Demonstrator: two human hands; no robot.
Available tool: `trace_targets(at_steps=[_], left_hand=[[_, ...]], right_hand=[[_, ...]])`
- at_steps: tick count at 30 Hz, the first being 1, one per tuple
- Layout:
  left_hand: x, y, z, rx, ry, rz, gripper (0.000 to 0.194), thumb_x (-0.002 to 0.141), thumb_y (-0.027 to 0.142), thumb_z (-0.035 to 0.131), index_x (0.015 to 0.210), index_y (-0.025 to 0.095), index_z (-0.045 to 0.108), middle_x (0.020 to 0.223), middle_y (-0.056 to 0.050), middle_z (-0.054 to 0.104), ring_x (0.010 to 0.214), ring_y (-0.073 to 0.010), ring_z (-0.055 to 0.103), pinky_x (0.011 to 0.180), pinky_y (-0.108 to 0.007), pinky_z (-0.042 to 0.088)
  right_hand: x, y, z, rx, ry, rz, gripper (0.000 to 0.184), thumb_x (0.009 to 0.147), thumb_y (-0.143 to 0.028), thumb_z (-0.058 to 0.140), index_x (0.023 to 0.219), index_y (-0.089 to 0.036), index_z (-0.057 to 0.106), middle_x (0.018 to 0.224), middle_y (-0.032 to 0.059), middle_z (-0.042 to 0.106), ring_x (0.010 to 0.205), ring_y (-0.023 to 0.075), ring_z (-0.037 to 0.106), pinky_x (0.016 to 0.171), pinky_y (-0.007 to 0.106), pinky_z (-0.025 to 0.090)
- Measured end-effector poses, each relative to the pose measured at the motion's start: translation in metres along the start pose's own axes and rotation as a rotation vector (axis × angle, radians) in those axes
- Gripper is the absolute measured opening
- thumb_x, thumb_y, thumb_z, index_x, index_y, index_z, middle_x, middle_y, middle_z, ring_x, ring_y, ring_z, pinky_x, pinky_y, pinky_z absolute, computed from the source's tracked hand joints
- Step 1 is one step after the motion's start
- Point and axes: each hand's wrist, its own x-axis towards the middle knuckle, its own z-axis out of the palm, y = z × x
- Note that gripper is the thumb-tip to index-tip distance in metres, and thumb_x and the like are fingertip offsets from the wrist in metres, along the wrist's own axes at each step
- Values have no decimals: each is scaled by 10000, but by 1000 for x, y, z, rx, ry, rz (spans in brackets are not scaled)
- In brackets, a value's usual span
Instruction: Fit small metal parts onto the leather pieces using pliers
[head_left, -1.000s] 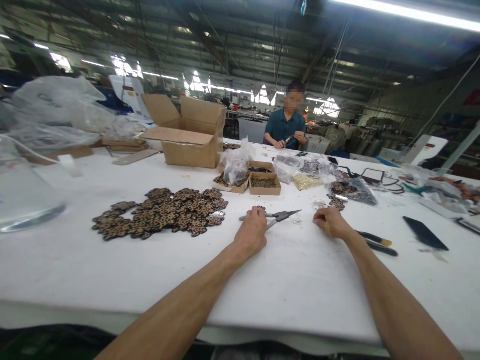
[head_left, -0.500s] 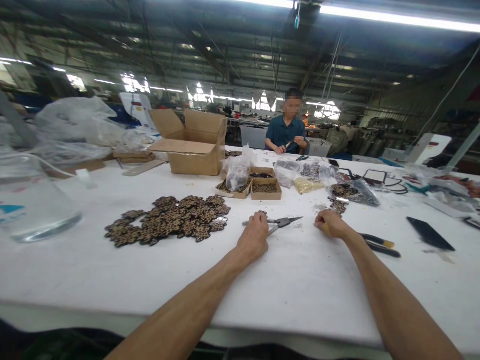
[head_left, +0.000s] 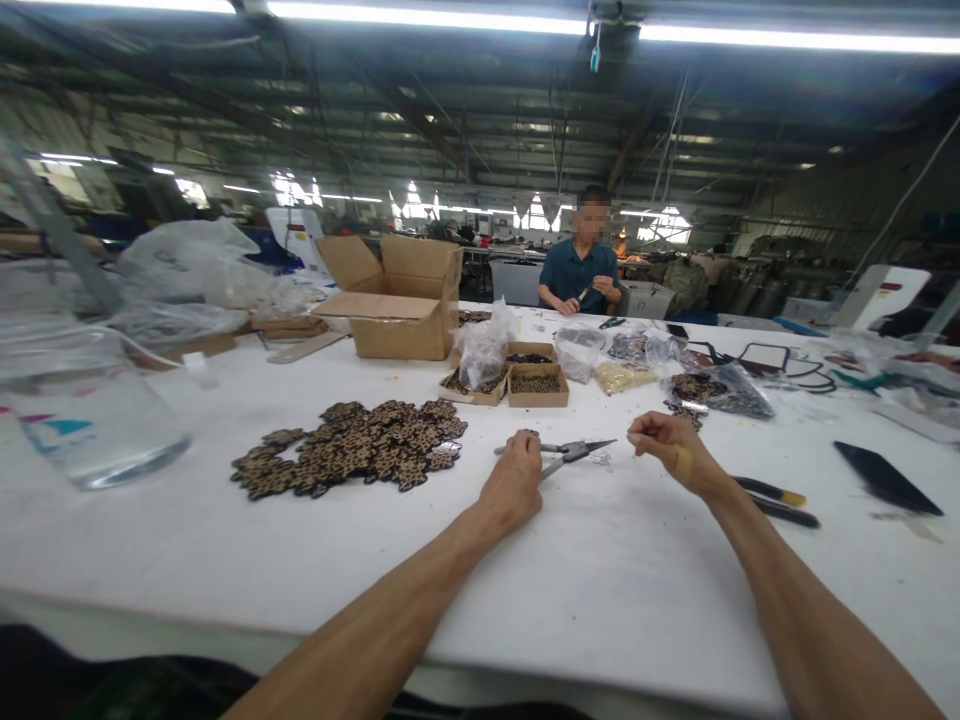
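Head view: left hand gripping part-hidden pliers; right hand pinched, any contents indiscernible

We see the tabletop fill the lower and middle frame. Left of centre lies a heap of flat pieces, with a container at the left edge and a box behind the heap. Near the centre, the pliers lie beneath our left grip; our right grip is just right of their tips. Behind the pliers sit small trays, a plastic bag resting in the left one. At lower right we find a flat slab. Across the tabletop, at upper centre, is a person.
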Motion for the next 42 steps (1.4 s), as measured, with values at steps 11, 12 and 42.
trace_targets(at_steps=[11,12,42], left_hand=[[-2,1,-1,-115,30,44,658,614,-40,545,1244,135,465,1286,-162,439,1149,-267,480,1032,-398,438],[-2,1,-1,-122,34,53,663,614,-39,544,1248,139,463,1290,-160,441,1153,-266,479,1042,-400,433],[-5,5,-6,-194,23,73,669,624,-21,546,1264,156,471,1312,-153,439,1198,-267,475,1080,-413,424]], right_hand=[[-1,-17,14,120,-22,-7,269,785,-417,828,873,-186,723,751,20,644,697,175,582,677,325,513],[-1,-17,14,125,-20,-6,262,783,-411,831,869,-188,725,752,20,647,697,175,585,674,323,511],[-4,-16,18,119,64,98,329,659,-406,916,862,-178,792,768,60,742,696,194,650,674,337,545]])
